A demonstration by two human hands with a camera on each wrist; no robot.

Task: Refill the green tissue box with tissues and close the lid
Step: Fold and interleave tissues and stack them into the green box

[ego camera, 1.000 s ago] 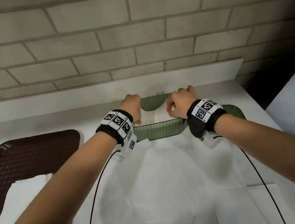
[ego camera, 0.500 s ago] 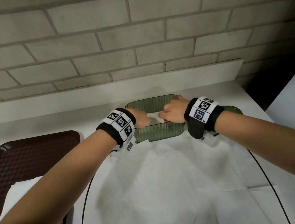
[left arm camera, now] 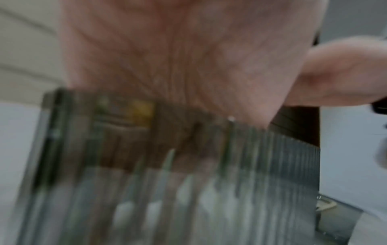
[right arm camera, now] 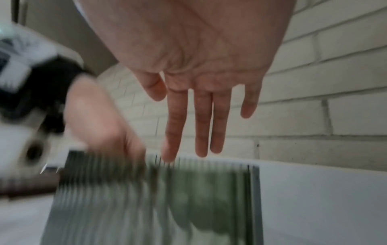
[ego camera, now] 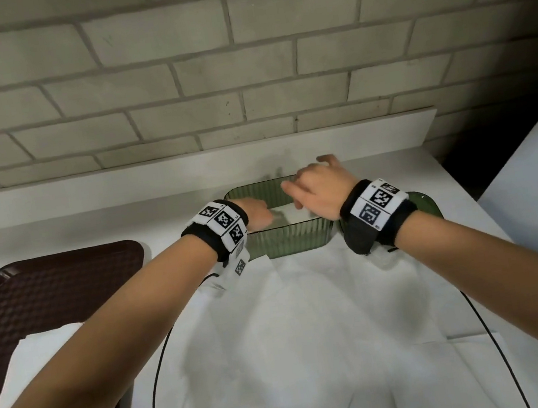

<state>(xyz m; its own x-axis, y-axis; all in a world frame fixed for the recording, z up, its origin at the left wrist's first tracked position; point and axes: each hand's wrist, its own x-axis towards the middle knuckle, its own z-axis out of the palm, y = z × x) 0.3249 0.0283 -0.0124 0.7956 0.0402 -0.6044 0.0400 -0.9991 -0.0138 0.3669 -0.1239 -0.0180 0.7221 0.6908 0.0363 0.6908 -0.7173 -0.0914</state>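
The green ribbed tissue box (ego camera: 286,241) stands open at the far side of the table, with white tissues (ego camera: 291,212) lying inside it. My left hand (ego camera: 256,210) reaches down into the box and its fingers rest on the tissues; the box wall (left arm camera: 272,165) blurs them in the left wrist view. My right hand (ego camera: 318,184) hovers just above the box's right end, holding nothing. Its fingers (right arm camera: 201,124) are straight and spread over the box rim (right arm camera: 209,163). The green lid (ego camera: 428,204) lies flat to the right of the box, partly hidden by my right wrist.
A dark brown tray (ego camera: 48,290) sits at the left with a white stack (ego camera: 48,342) on its near part. White sheets (ego camera: 313,336) cover the table in front of the box. A low white ledge (ego camera: 187,173) and a brick wall close the far side.
Both hands lowered the tissues into the box. The right hand has since lifted out and spread its fingers, while the left hand stays down inside.
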